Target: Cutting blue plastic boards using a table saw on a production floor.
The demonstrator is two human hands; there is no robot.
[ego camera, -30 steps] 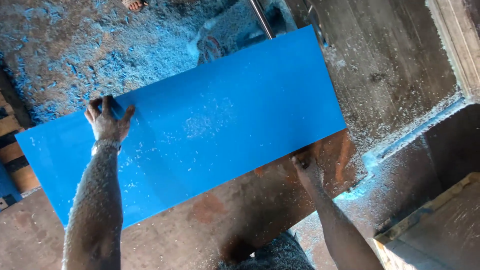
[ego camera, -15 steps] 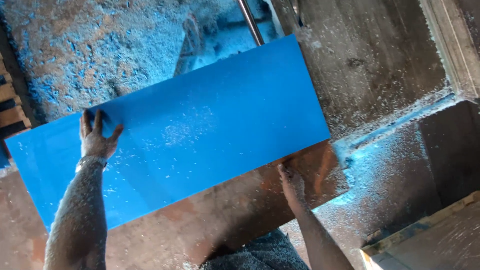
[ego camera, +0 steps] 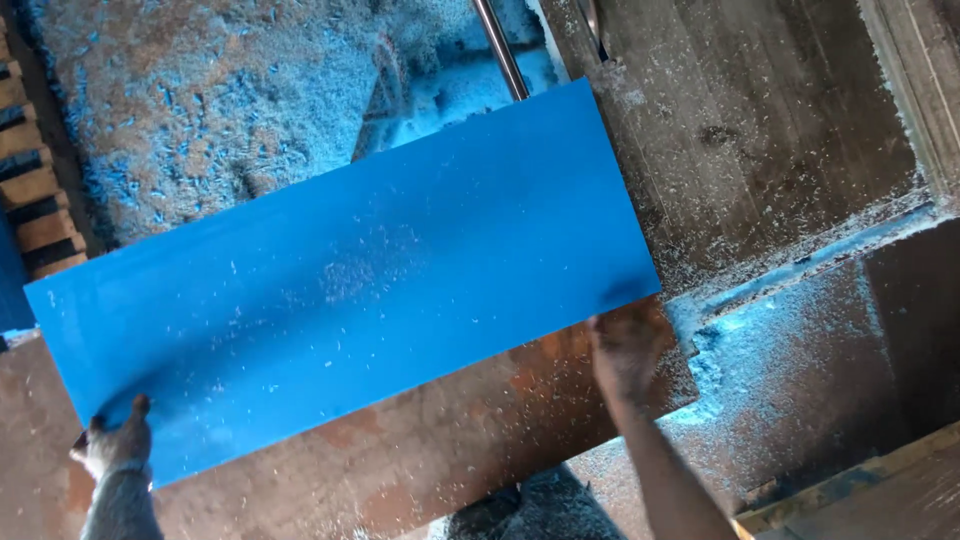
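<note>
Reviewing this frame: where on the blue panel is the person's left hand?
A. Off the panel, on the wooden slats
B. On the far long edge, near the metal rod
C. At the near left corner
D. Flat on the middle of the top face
C: the left hand sits at the near left corner of the blue panel, while the right hand is at the near right corner.

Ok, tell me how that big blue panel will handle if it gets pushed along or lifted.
The blue panel looks stiff: its edges run straight from the left hand to the right hand, with no sag. Its smooth face, dusted with loose shavings, probably slides easily. Being long and thin, it likely needs both hands to stay level.
</note>
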